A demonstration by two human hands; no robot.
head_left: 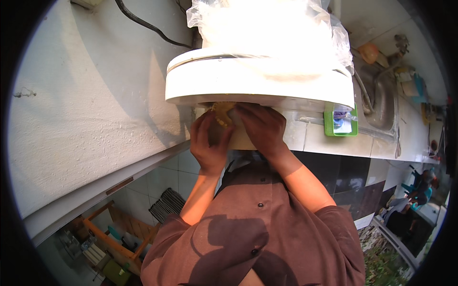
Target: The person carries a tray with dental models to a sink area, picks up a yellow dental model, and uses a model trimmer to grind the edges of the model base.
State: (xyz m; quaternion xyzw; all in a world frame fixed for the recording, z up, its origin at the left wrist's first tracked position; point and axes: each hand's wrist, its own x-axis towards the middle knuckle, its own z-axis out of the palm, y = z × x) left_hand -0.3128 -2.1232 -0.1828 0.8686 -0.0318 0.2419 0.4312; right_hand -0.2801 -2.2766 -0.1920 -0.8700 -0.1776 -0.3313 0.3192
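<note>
A large white round appliance (257, 76) with an overexposed clear plastic bag (343, 43) on top stands over a pale counter. Just beneath its front edge, a small yellow piece (222, 114) with a bumpy edge sits between my hands. My left hand (207, 140) has its fingers curled up against the piece's left side and lower part. My right hand (262, 128) has bent fingers at the piece's upper right, some fingertips hidden in the shade under the appliance. I cannot make out exactly what the piece is.
A green basket (328, 128) sits right of my hands, beside a steel sink (386, 114) with hose and tap. A white wall ledge (81, 128) runs along the left, a black cable (152, 33) above it. Below are a wooden rack (95, 224) and, far right, a seated person (420, 186).
</note>
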